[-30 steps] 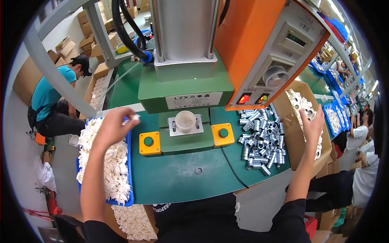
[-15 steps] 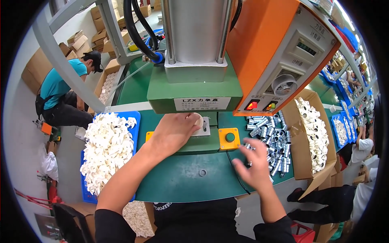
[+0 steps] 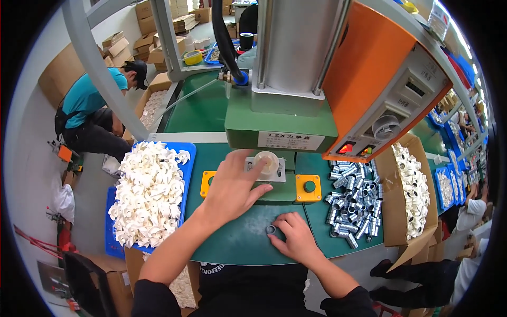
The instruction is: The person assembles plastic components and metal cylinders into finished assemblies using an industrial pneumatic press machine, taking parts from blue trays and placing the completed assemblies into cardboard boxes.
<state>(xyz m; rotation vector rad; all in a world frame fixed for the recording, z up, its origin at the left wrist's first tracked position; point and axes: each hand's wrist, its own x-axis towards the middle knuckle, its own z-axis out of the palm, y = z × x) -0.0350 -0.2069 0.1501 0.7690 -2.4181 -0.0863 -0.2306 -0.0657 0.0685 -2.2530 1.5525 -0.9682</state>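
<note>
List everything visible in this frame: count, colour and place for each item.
white plastic part on the press fixture: one, white, centre under the press head
green press machine: one, green base, grey column
orange control box: one, upper right
yellow button boxes: two, flanking the fixture
blue tray of white plastic parts: one, left
pile of silver metal sleeves: many, right on table
cardboard box of white parts: one, far right
small metal ring: one, at right fingertips
co-worker in teal shirt: one, upper left
left hand: touching white part
right hand: on the table

Green table (image 3: 237, 238). Left of it: blue tray (image 3: 186, 158), white parts (image 3: 148, 190). On it: yellow button boxes (image 3: 308, 188), silver sleeves (image 3: 351, 206). Above: orange control box (image 3: 369, 68).
</note>
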